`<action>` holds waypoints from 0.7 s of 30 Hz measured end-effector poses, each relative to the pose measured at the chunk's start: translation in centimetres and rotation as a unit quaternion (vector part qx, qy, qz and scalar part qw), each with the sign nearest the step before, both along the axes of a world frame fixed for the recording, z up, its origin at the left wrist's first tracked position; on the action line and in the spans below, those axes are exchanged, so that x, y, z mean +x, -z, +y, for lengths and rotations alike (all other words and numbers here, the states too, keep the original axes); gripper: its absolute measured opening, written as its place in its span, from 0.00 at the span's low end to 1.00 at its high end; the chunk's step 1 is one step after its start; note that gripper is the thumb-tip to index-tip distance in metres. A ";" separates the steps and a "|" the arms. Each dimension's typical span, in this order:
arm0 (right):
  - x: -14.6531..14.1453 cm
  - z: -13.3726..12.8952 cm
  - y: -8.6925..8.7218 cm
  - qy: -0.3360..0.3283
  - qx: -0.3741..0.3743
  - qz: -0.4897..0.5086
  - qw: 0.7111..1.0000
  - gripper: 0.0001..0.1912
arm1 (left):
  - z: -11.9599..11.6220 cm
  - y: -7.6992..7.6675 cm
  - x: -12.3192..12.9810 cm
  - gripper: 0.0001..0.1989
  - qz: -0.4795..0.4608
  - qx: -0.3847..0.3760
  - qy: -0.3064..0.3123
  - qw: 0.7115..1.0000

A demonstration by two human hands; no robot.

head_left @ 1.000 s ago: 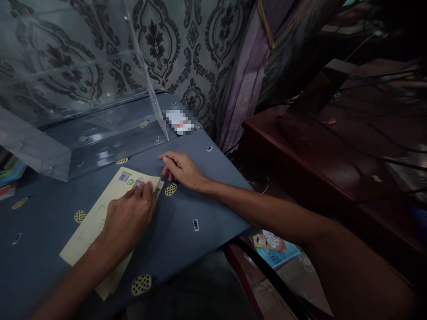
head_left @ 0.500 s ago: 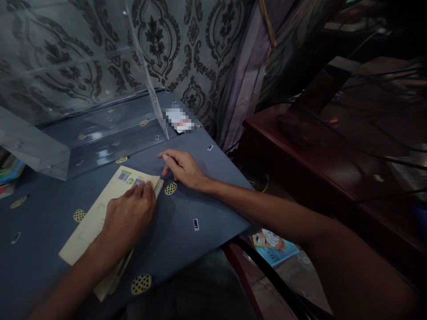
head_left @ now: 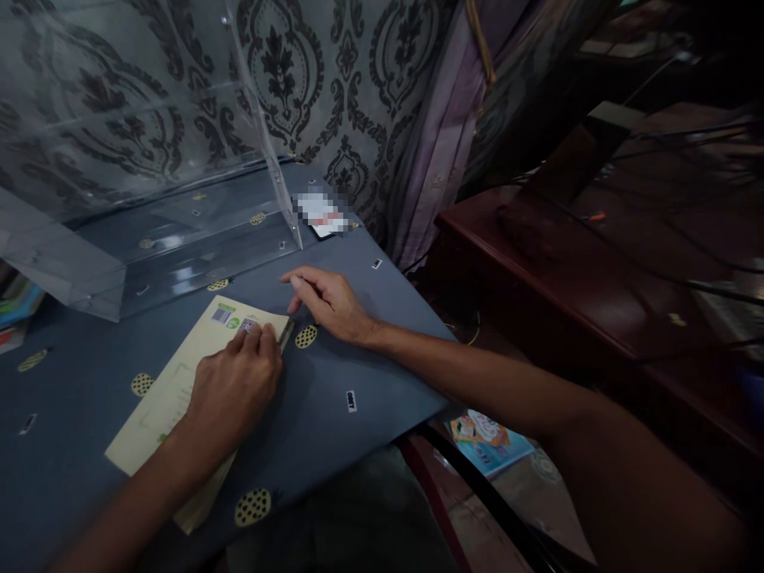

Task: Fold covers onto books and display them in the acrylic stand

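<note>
A pale yellow stack of exercise books (head_left: 152, 410) lies slantwise on the blue patterned tablecloth (head_left: 310, 446). Its upper cover carries a barcode, a green logo and a QR code near the far end. My left hand (head_left: 239, 378) lies over the stack, with its fingers bent down at the right edge by the QR code; the thumb is hidden. Just to the right, apart from the books, my right hand (head_left: 334, 302) hovers low over or rests on the cloth. Its index finger points left, the other fingers are loosely bent, and nothing is in it.
A clear acrylic rack (head_left: 268, 143) stands along the back wall. Right of it lies a blurred white card-like item (head_left: 322, 216). Colourful books (head_left: 15, 306) sit at the left edge. Beyond the table's right edge are a dark red cabinet (head_left: 513, 255) and a blue picture book (head_left: 493, 446) lower down.
The lower books that stuck out at the near right of the stack now line up more closely under the top one. My left hand shifted slightly; my right hand barely moved.
</note>
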State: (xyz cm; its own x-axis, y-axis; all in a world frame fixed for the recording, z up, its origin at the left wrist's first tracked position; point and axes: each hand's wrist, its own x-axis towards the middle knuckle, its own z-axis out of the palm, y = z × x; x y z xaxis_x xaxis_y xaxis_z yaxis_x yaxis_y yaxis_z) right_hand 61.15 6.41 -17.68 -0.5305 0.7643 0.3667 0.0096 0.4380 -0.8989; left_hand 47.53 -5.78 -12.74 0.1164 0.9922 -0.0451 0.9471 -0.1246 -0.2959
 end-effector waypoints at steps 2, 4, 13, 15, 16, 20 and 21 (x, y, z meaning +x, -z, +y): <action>0.0 -0.1 0.0 -0.007 0.011 -0.010 1.000 0.17 | 0.0 0.1 0.0 0.21 -0.012 0.006 0.003 1.000; 0.1 -0.2 0.0 -0.019 0.024 -0.025 0.999 0.16 | -0.1 0.3 0.0 0.21 -0.027 0.010 0.005 1.000; 0.2 0.0 0.4 -0.058 0.110 -0.125 0.984 0.16 | -0.5 1.1 0.0 0.21 0.003 0.018 0.013 1.000; 0.2 0.0 0.6 -0.063 0.142 -0.147 0.977 0.16 | -0.5 1.4 -0.2 0.21 0.003 0.030 0.024 0.999; 0.1 0.1 0.7 -0.064 0.159 -0.157 0.973 0.16 | -0.6 1.5 -0.2 0.21 0.002 0.037 0.027 0.999; 0.1 0.1 0.9 -0.055 0.202 -0.193 0.959 0.16 | -0.7 1.6 -0.3 0.21 -0.011 0.049 0.030 0.998; 0.1 0.1 0.9 -0.052 0.206 -0.200 0.957 0.16 | -0.7 1.6 -0.3 0.21 -0.013 0.050 0.032 0.998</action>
State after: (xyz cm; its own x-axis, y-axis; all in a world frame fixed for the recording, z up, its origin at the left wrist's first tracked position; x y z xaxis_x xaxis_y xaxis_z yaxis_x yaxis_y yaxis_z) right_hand 61.26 6.52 -18.60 -0.7569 0.5340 0.3768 0.2532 0.7711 -0.5842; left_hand 47.20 -6.49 -14.30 0.1794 0.9821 0.0569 0.9459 -0.1563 -0.2844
